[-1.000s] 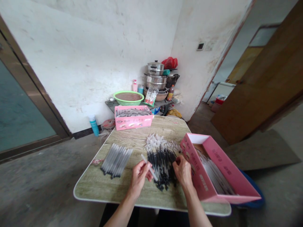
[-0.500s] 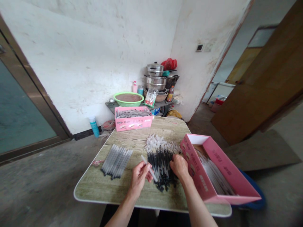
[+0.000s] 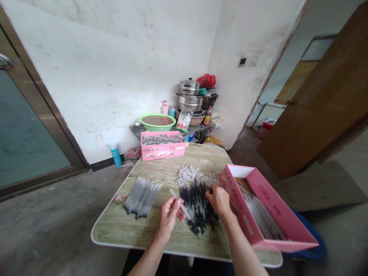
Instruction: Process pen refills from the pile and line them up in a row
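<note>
My left hand (image 3: 170,212) is closed around a clear, whitish pen barrel (image 3: 180,204), which slants across its fingertips. My right hand (image 3: 219,198) is at the right side of a pile of black pen refills (image 3: 193,197), its fingers pinched together; what lies between them is hidden. Small whitish pen tips (image 3: 189,173) are heaped just beyond the refills. To the left of my left hand, a row of pens with clear barrels and black ends (image 3: 143,196) lies side by side on the table (image 3: 126,234).
A large pink box (image 3: 290,226) holding clear barrels stands at the table's right edge, close to my right forearm. Another pink box (image 3: 163,152), full of pen parts, sits at the far edge. Behind it are a green basin (image 3: 157,125) and stacked pots (image 3: 189,100).
Both hands stay almost where they were, the left with the same pen barrel. My right hand's fingers shift slightly at the refills. The whole view moves a little.
</note>
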Demonstrator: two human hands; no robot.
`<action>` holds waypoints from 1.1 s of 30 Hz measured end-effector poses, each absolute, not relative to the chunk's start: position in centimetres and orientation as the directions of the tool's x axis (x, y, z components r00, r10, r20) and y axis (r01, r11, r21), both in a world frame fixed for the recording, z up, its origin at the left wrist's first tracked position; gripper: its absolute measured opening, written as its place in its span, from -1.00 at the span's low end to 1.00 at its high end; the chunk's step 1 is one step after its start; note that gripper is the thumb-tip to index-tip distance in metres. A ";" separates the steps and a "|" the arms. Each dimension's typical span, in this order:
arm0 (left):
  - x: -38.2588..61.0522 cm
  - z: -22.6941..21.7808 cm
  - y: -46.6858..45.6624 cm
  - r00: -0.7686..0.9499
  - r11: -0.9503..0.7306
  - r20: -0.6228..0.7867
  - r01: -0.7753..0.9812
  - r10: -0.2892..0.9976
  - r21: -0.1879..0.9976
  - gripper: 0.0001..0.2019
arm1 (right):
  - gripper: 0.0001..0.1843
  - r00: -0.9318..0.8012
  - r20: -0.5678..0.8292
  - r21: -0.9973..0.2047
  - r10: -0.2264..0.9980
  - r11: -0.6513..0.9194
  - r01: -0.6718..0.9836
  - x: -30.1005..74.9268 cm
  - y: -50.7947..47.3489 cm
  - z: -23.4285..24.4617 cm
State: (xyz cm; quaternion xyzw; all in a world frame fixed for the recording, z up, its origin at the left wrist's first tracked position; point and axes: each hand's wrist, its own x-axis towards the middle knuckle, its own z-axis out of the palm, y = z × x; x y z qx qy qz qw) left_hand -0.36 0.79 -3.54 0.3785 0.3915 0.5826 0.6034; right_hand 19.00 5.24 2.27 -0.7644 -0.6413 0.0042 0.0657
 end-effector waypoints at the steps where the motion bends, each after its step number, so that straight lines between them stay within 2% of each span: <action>1: -0.4 -3.5 0.8 -0.003 0.033 -0.038 -0.429 0.999 0.903 -0.65 | -0.74 0.162 0.099 -0.117 0.982 -0.150 0.982 18.7 4.7 2.8; 4: -0.6 -3.6 0.9 -0.058 0.017 -0.053 -0.497 0.997 0.867 -0.63 | -0.81 0.083 0.121 -0.170 0.989 -0.061 0.983 17.4 2.0 3.8; 8: -0.9 -3.7 1.1 -0.106 0.012 -0.089 -0.575 0.990 0.818 -0.64 | -0.88 -0.057 0.055 -0.337 0.997 0.072 0.939 15.5 -2.1 3.7; 10: -0.9 -3.7 1.1 -0.114 0.006 -0.093 -0.598 0.989 0.802 -0.64 | -0.88 -0.082 0.035 -0.372 0.996 0.089 0.924 14.8 -3.5 3.3; 24: -1.1 -3.7 1.2 -0.189 -0.042 -0.103 -0.636 0.977 0.770 -0.61 | -0.86 -0.143 0.083 -0.337 0.986 0.163 0.927 14.4 -4.5 1.8; 33: -0.7 -3.3 0.5 -0.063 0.004 -0.041 -0.502 0.997 0.865 -0.68 | -0.87 -0.158 0.083 -0.345 0.984 0.177 0.922 13.9 -3.5 2.4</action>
